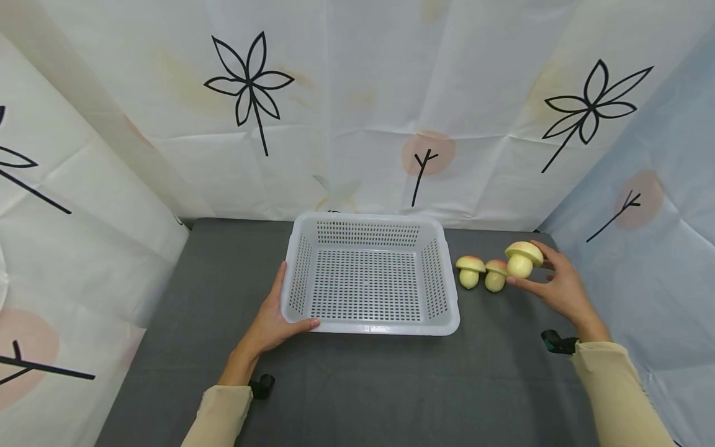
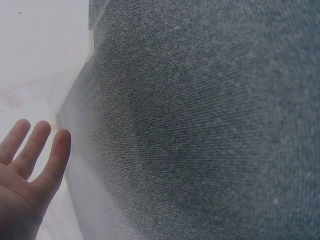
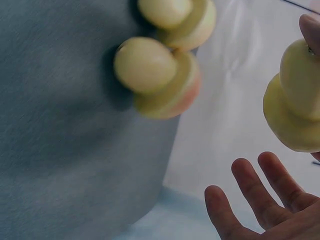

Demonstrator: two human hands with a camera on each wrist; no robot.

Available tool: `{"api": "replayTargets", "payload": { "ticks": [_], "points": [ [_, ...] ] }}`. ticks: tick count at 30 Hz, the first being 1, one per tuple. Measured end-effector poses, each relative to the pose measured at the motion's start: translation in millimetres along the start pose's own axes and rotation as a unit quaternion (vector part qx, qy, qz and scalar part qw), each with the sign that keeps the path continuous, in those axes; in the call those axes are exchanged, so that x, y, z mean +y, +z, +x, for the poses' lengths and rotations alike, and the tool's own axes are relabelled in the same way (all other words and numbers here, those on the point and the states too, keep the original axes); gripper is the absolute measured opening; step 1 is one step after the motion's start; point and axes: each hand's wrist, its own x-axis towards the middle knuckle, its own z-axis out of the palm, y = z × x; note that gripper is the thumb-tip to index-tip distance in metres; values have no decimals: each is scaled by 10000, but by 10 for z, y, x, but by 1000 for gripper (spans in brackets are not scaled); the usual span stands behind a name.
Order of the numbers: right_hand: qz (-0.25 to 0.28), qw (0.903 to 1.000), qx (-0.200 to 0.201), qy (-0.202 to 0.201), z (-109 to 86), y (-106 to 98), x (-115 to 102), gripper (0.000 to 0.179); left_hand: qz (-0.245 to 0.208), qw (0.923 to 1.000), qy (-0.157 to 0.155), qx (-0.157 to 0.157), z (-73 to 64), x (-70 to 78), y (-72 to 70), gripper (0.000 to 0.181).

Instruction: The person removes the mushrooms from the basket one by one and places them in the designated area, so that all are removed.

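Observation:
A white perforated plastic basket [image 1: 385, 328] stands on the dark grey cloth. Its inside shows bare in the head view. My left hand [image 1: 269, 326] rests against its front left corner, thumb across the front rim and fingers along the left side. In the left wrist view, the fingers [image 2: 59, 150] look straight and spread. On the right, my right hand [image 1: 561, 287] pinches a toy mushroom [image 1: 522, 254] with a yellow cap between thumb and index finger; the other fingers are extended in the right wrist view. Two similar mushrooms, one [image 1: 470, 270] beside another [image 1: 495, 277], stand right of the basket.
The grey cloth [image 1: 391, 391] covers the table. White patterned curtains [image 1: 357, 112] hang behind and on the left, and a bluish one [image 1: 670, 267] on the right, close to my right hand. Black wrist straps sit below both hands.

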Motion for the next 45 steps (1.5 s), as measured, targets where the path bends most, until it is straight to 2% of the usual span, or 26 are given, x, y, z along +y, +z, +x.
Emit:
{"api": "replayTargets", "payload": {
  "ticks": [11, 18, 23, 27, 31, 37, 45],
  "points": [
    [-249, 9979, -200, 571, -55, -15, 348, 95, -142, 9999, -8, 2, 13, -36, 3, 136],
    [-342, 9937, -452, 962, -60, 57, 614, 99, -22, 9999, 12, 108, 60, -358, 26, 139],
    [-492, 9919, -495, 1062, -53, 127, 772, 99, -4, 9999, 10, 129, 66, -406, 30, 138],
    [-415, 9899, -548, 1242, -45, 190, 843, 101, -81, 9999, 27, 107, 68, -426, 29, 138],
    [-336, 9881, -553, 1395, -41, 248, 885, 101, -213, 9997, 36, 77, 71, -430, 32, 138],
    [-435, 9876, -525, 1413, -31, 288, 899, 100, -226, 9997, 53, 65, 69, -399, 45, 139],
    [-528, 9878, -547, 1359, -2, 312, 883, 99, -497, 9987, 57, -52, 13, -80, 17, 137]
  ]
}}
